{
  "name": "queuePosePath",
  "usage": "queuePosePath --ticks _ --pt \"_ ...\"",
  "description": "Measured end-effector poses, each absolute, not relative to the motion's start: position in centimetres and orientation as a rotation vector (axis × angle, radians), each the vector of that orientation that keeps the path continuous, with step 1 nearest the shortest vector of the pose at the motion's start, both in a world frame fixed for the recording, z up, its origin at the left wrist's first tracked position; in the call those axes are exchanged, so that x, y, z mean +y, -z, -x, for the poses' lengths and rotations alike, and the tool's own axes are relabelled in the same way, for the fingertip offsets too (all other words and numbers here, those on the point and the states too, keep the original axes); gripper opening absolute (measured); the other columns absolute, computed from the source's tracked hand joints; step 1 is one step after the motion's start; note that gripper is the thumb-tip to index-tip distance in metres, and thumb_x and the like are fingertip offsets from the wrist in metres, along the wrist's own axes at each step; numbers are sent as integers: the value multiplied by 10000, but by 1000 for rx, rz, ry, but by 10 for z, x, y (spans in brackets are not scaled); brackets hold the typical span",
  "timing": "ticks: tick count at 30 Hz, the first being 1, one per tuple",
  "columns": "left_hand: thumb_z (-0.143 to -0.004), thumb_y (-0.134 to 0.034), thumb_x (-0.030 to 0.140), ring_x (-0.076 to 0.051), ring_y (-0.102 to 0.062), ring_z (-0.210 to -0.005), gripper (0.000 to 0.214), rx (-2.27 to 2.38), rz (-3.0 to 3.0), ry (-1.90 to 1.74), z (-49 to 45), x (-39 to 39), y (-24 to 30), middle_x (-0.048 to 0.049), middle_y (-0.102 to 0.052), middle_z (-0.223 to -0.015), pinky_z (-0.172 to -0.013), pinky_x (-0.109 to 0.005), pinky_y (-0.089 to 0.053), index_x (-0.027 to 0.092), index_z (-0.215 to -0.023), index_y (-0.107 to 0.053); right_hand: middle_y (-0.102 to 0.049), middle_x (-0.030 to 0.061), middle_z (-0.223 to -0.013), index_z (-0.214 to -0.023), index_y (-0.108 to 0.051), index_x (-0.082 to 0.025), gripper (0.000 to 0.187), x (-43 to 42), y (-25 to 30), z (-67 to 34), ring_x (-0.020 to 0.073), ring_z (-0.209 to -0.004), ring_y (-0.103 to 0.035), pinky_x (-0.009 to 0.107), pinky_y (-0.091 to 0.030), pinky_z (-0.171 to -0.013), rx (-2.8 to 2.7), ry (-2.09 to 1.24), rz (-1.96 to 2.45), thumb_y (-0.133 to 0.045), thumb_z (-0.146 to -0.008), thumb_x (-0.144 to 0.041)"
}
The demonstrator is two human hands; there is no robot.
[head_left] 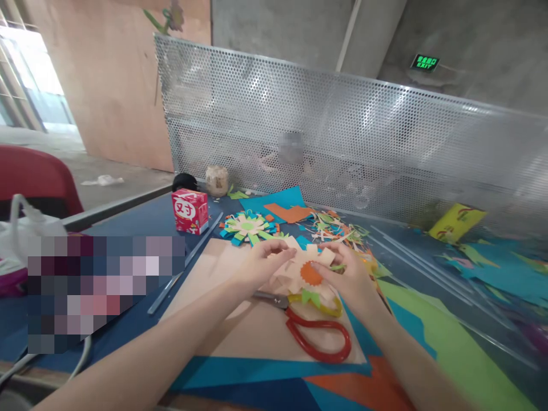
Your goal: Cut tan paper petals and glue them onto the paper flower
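Both my hands hold a beige paper flower [299, 264] with an orange scalloped centre [311, 274] over a beige sheet [222, 319]. My left hand [259, 264] pinches the flower's left petals, fingers curled. My right hand [349, 277] grips its right side, thumb pressing by the orange centre. Red-handled scissors [319, 337] lie on the sheet just below the flower. A finished blue, beige and green paper flower [247, 227] rests farther back on the table.
A small red carton [189, 210] stands at back left beside a long clear strip [188, 260]. Paper scraps [338, 225], blue, orange and green sheets [449, 342] cover the table. A perforated metal screen [342, 137] walls the far edge. A yellow box [456, 222] lies right.
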State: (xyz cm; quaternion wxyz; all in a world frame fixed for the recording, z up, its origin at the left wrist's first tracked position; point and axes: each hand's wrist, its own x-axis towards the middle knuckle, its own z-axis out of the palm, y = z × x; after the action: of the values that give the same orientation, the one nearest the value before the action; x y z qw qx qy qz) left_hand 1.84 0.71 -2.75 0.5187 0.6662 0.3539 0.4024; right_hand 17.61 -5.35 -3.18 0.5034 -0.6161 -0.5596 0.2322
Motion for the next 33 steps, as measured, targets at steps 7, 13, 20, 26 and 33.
queuePosePath --ticks 7,13,20,26,33 --pt "-633 -607 332 -78 -448 -557 174 776 -1473 -890 -19 9 32 31 -518 -616 -531 -198 -355 161 -633 -576 -614 42 -844 -921 -484 -186 322 -49 35 -178 182 -764 -603 282 -484 -632 -1334 -567 1466 -610 -638 -272" --pt "-647 -591 371 -97 -471 -611 222 742 -1436 -892 -20 9 34 -9 -553 -675 -517 -196 -362 152 -650 -553 -597 24 -820 -898 -491 -192 302 -48 38 -179 169 -713 -595 266 -473 -583 -1363 -566 1456 -618 -641 -286" --pt "-615 -633 384 -94 -469 -595 241 747 -1381 -920 -20 9 35 16 -509 -614 -525 -201 -366 159 -596 -547 -552 -7 -735 -816 -482 -196 230 -48 37 -177 157 -671 -554 275 -453 -589 -1376 -489 1457 -611 -643 -277" --pt "-679 -568 446 -147 -522 -813 292 701 -1312 -938 -17 12 38 -36 -580 -844 -589 -206 -391 181 -792 -611 -520 -5 -754 -693 -471 -210 123 -51 28 -179 149 -722 -535 264 -445 -634 -1439 -429 1281 -588 -669 -240" --pt "-673 -606 379 -162 -591 -724 465 522 -1073 -601 -16 6 41 -43 -603 -867 -539 -231 -408 284 -1107 -467 -455 40 -1087 -657 -531 -224 52 -57 24 -191 215 -1055 -436 392 -357 -881 -1680 -5 1084 -562 -679 -189"
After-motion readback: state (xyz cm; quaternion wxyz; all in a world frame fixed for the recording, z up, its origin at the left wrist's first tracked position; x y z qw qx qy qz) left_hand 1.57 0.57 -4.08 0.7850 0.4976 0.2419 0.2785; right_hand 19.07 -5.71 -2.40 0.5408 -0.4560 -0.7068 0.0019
